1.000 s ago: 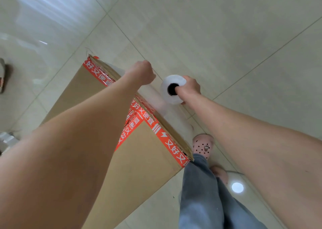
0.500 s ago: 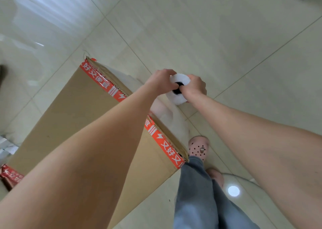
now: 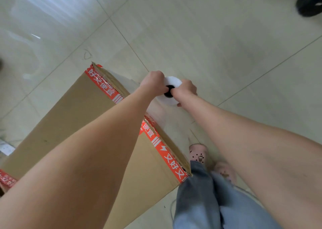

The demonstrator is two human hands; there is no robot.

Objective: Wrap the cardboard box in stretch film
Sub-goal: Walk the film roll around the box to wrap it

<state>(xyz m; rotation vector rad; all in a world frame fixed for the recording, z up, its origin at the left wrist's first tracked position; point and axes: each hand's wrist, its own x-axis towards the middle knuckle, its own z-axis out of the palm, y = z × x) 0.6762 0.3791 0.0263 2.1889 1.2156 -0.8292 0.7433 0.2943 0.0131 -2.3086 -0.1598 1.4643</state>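
Brown cardboard box (image 3: 73, 124) stands on the pale tiled floor (image 3: 217, 37) at the lower left, its top edges bound with red printed tape (image 3: 164, 152). Just past its right-hand edge, both hands meet on the white roll of stretch film (image 3: 172, 81), which is held upright with its dark core hole facing up. On the roll's left rim the left hand (image 3: 154, 82) has its fingers curled; the right hand (image 3: 186, 89) wraps round the right side, one fingertip showing below the roll (whether a thumb sits inside the core I cannot tell). A cloudy sheet of film (image 3: 167, 126) runs from the roll down along the box's right side. Blue jeans (image 3: 200, 194) and pink clogs (image 3: 198, 154) are just beside the box's near corner.
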